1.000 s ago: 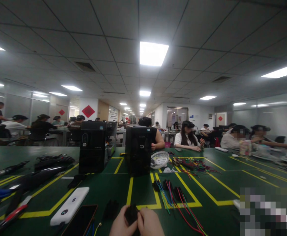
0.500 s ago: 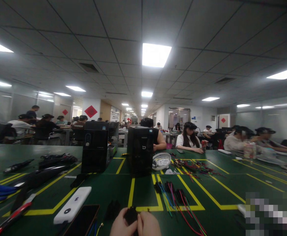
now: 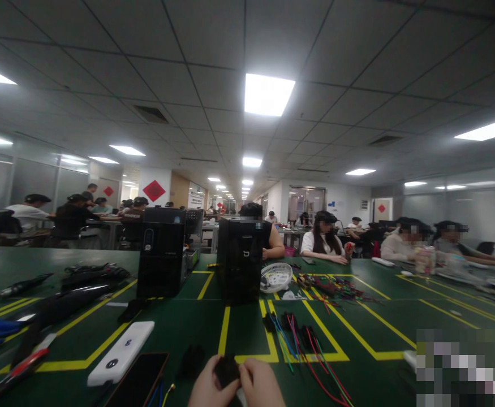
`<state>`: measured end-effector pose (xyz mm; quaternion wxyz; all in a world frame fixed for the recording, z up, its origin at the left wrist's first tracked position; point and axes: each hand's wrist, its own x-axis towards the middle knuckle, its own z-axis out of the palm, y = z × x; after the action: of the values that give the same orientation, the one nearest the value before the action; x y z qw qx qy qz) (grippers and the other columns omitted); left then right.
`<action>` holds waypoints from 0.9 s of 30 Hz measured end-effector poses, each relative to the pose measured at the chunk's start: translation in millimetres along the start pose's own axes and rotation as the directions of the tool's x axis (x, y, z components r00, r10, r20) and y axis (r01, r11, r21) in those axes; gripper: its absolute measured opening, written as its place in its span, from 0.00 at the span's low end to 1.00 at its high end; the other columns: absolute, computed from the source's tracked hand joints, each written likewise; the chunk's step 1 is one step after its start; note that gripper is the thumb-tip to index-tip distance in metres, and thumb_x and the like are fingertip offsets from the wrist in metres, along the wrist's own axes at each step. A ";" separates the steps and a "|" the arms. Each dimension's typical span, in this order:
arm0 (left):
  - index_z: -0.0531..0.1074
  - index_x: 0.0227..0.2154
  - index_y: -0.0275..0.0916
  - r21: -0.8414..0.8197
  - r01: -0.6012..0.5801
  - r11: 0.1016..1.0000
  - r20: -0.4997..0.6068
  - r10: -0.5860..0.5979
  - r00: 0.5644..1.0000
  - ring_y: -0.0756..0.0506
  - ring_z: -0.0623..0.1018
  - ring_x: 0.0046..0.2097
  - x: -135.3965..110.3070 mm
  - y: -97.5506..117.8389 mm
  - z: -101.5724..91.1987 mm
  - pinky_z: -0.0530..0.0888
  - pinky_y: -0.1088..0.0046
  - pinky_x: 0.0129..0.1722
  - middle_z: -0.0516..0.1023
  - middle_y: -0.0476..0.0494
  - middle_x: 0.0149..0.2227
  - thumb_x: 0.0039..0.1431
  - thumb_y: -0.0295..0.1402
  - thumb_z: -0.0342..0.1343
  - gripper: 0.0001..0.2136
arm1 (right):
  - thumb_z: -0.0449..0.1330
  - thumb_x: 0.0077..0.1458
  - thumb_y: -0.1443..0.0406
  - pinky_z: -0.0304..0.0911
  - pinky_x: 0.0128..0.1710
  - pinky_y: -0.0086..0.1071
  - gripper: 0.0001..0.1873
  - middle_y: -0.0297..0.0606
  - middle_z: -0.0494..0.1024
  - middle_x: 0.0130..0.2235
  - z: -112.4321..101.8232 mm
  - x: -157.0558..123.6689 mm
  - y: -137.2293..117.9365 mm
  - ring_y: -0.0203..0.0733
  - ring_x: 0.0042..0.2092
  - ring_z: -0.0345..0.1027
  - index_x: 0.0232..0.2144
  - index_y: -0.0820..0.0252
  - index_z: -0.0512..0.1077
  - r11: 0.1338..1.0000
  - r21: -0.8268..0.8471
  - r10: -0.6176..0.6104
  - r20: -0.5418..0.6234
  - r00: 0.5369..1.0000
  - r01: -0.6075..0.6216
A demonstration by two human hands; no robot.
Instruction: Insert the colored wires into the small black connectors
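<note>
At the bottom centre my left hand (image 3: 207, 385) is closed around a small black part (image 3: 227, 371). Its exact kind does not show. My right hand (image 3: 261, 384) is closed too, fingertips pinched at the part's right side. Something pale shows low between the two hands, too little of it to name. Left of them lies a dark black piece (image 3: 193, 362) on the green table. To the right, red, blue and green wires (image 3: 310, 362) with black ends lie in several bundles.
A dark phone (image 3: 139, 380) and a white power strip-like case (image 3: 120, 353) lie to the left, with red-handled pliers-like tool (image 3: 24, 364) beyond. Two black computer towers (image 3: 161, 254) (image 3: 239, 260), a white basket (image 3: 276, 277) and tangled wires (image 3: 340, 287) stand farther off. Several people sit around.
The view has shifted slightly, so the table things sit a little farther left. My right hand has moved slightly rightward, and a pale bit now shows between the hands.
</note>
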<state>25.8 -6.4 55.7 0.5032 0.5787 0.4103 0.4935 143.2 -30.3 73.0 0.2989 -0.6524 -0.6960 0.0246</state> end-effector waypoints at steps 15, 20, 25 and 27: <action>0.62 0.38 0.34 -0.042 -0.043 0.998 -0.066 0.040 0.997 0.41 0.74 0.42 8.3 -13.2 -8.5 0.70 0.67 0.43 0.76 0.36 0.38 0.35 0.33 0.59 0.23 | 0.39 0.56 0.66 0.54 0.27 0.27 0.17 0.38 0.72 0.25 -18.2 3.9 8.2 0.39 0.28 0.66 0.22 0.58 0.64 0.971 0.164 0.188 -0.083 0.979 -0.173; 0.61 0.40 0.36 0.033 -0.109 0.994 -0.023 0.110 0.994 0.43 0.73 0.44 11.0 -9.9 -22.0 0.68 0.68 0.46 0.75 0.39 0.40 0.39 0.34 0.57 0.22 | 0.42 0.54 0.65 0.57 0.31 0.27 0.16 0.41 0.74 0.28 -15.3 10.2 39.2 0.40 0.31 0.68 0.24 0.61 0.66 0.955 0.198 0.224 0.001 0.975 -0.220; 0.59 0.43 0.35 0.228 -0.145 0.963 0.030 0.142 0.989 0.44 0.71 0.46 9.8 -11.8 -26.4 0.65 0.71 0.48 0.72 0.39 0.43 0.42 0.33 0.53 0.22 | 0.48 0.49 0.68 0.58 0.36 0.26 0.14 0.43 0.75 0.38 1.3 8.5 44.1 0.39 0.40 0.68 0.38 0.64 0.68 0.956 0.191 0.217 0.059 0.974 -0.224; 0.60 0.43 0.34 0.311 -0.136 0.941 0.030 0.133 0.991 0.44 0.69 0.48 9.9 -13.9 -26.7 0.63 0.71 0.49 0.71 0.39 0.44 0.41 0.31 0.53 0.22 | 0.49 0.44 0.73 0.57 0.38 0.25 0.17 0.43 0.74 0.38 3.4 6.8 42.6 0.40 0.40 0.67 0.39 0.64 0.68 0.964 0.163 0.200 0.067 0.978 -0.208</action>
<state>1.5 10.2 43.7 0.3723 0.6797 0.4405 0.4532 179.9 -16.6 54.8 0.3316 -0.6919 -0.6279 0.1307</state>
